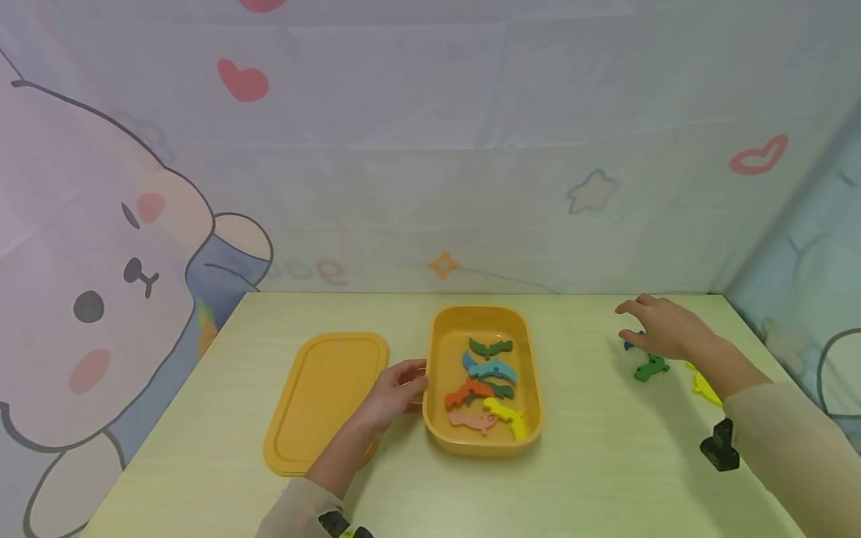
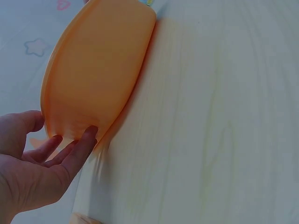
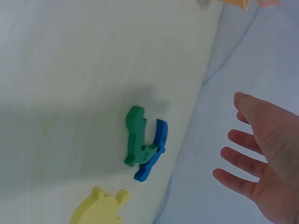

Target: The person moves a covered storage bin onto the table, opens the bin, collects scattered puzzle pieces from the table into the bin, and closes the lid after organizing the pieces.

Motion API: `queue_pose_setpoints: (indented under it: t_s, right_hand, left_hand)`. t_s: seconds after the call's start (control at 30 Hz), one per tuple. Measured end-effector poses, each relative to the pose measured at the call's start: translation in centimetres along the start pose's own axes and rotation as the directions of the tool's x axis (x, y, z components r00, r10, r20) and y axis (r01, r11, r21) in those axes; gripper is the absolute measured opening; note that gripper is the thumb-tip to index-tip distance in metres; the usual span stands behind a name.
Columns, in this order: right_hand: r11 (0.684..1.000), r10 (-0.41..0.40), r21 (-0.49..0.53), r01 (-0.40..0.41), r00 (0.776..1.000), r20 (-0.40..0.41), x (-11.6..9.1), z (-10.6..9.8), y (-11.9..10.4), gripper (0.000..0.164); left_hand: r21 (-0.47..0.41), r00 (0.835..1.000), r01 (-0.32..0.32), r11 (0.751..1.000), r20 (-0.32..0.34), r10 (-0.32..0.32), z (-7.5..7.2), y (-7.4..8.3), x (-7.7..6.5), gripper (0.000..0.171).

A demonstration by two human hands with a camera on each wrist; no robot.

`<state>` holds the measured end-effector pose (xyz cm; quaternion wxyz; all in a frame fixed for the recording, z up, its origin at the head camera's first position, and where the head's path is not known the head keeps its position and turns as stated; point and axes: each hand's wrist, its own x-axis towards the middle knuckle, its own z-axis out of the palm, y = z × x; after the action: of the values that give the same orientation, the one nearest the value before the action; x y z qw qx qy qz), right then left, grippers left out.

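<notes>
My left hand (image 1: 395, 390) touches the left side of a yellow-orange plastic box (image 1: 480, 449). The left wrist view has its thumb at the rim and its fingertips against the outer wall. Several flat animal-shaped pieces lie in the box, among them a light-blue one (image 1: 496, 370), an orange one (image 1: 464, 394), a pink one (image 1: 473, 423) and a yellow one (image 1: 509, 415). Over the table's right side hovers my right hand (image 1: 662, 325), fingers spread, holding nothing. Close by lie a green animal piece (image 3: 136, 135) and a blue one (image 3: 159, 137), touching each other.
A yellow-orange lid (image 1: 326, 400) lies flat left of the box, partly behind my left forearm. Near my right forearm is a yellow piece (image 3: 99, 208), partly covered in the head view. A printed cloth (image 1: 417, 149) hangs along the table's back edge.
</notes>
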<state>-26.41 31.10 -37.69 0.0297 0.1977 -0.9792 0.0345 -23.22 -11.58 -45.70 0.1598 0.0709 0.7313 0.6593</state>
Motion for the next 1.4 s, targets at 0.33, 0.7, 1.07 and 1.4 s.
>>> queue_pose_setpoints:
  t_s: [0.33,0.7,1.07,1.4]
  right_hand:
    - [0.997,0.072,0.002,-0.072,0.996,0.055,-1.1,1.5,1.8,0.038]
    - [0.988,0.154,0.011,-0.157,0.981,0.115,-2.1,3.1,3.1,0.04]
    - [0.979,0.2,0.013,-0.203,0.972,0.127,-2.6,4.7,3.5,0.044]
    - [0.973,0.226,0.011,-0.23,0.966,0.128,-2.9,5.5,3.5,0.047]
  left_hand:
    - [-0.009,1.0,0.002,1.0,0.005,-0.002,0.0,0.1,0.0,0.047]
    - [-0.011,1.0,-0.006,1.0,0.005,0.006,-0.1,-0.1,0.1,0.046]
    - [-0.005,1.0,-0.004,1.0,0.004,0.004,-0.1,-0.2,0.2,0.045]
    - [-0.007,1.0,-0.011,1.0,-0.001,0.011,-0.1,0.0,0.1,0.045]
